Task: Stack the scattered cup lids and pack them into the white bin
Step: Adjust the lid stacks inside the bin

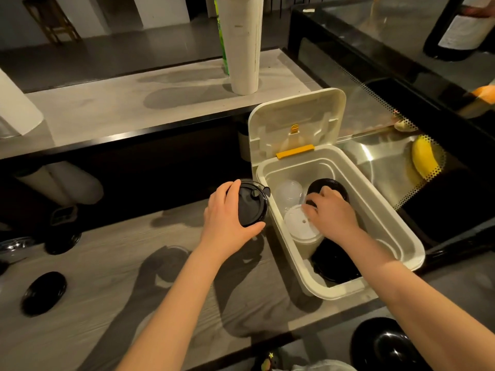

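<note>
Left hand [227, 215] clenched round black lid stack [253, 207], just outside white bin [334, 292] left wall; opening lies rightward. Right hand [332, 212] inside bin, grip unclear.

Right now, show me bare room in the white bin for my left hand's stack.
Bare floor lies along the white bin's right wall, beside the right hand. The left half is crowded: clear lids, white lid stack, black lids nearest you.

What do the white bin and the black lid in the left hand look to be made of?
White bin: probably rigid moulded plastic, smooth satin finish, with rounded corners and moulded ribs. Black lid in the left hand: seemingly thin glossy plastic, shiny highlights, moulded sip plug.
</note>
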Available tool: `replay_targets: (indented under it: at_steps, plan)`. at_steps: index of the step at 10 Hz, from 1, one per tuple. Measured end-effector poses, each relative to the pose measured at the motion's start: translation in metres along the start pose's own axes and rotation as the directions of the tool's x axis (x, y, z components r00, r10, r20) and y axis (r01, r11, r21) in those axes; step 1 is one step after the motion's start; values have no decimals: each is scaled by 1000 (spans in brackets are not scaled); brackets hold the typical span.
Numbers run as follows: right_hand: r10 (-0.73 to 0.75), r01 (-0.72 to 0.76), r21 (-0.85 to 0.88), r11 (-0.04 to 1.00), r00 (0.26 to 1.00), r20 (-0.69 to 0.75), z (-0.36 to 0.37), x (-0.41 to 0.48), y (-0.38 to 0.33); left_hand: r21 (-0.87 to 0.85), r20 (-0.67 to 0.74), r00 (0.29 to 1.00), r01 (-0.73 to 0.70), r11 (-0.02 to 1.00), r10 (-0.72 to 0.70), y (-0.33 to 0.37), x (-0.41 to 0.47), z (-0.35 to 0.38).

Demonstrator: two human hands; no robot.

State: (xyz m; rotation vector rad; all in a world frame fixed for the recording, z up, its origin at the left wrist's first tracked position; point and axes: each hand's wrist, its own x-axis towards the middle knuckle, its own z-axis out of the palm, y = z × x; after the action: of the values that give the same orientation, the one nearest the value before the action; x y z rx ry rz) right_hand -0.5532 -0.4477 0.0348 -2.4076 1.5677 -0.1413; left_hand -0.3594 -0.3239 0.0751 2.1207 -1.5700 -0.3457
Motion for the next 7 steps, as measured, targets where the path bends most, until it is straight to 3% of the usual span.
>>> replay_targets:
  at_steps: [1, 2, 3, 7]
  plan:
    - [-28, 41, 113, 993, 993, -111, -12, -4, 0, -1, -3, 1000, -1, 1000, 1, 4, -1, 2]
    - [-219, 216, 181, 959, 976, -6, -24, -14, 5, 3, -12, 1000, -1, 1000, 1, 5, -1, 2]
    - [-301, 280, 129, 951, 932, 203, -24, -23, 10, 4, -11, 1000, 5, 1000, -5, 5, -2, 3]
    - [-196, 152, 206, 967, 957, 214, -9, -32, 18, -56, 8, 999, 50, 997, -50, 14, -4, 3]
